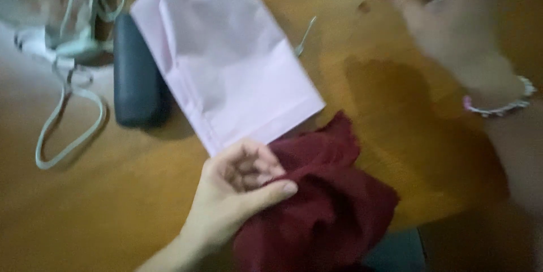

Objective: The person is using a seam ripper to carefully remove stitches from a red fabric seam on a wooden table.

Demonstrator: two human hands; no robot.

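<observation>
My left hand (240, 184) grips a bunched dark red cloth (331, 198) at the near edge of a wooden table (113, 204), thumb pressed on the fabric. A folded pale pink cloth (226, 51) lies flat just beyond it, its near edge touching my fingers. My right hand (447, 11) is raised at the upper right, blurred, with fingers pinched together; a thin thread-like line seems to run from it, though the blur hides what it holds. A beaded bracelet (500, 105) circles that wrist.
A dark oblong case (136, 76) lies left of the pink cloth. A pale green cord (70, 113) loops over the table at the left, running up to a clear bag (51, 6). A thin pale strand (305, 37) lies by the pink cloth's right edge.
</observation>
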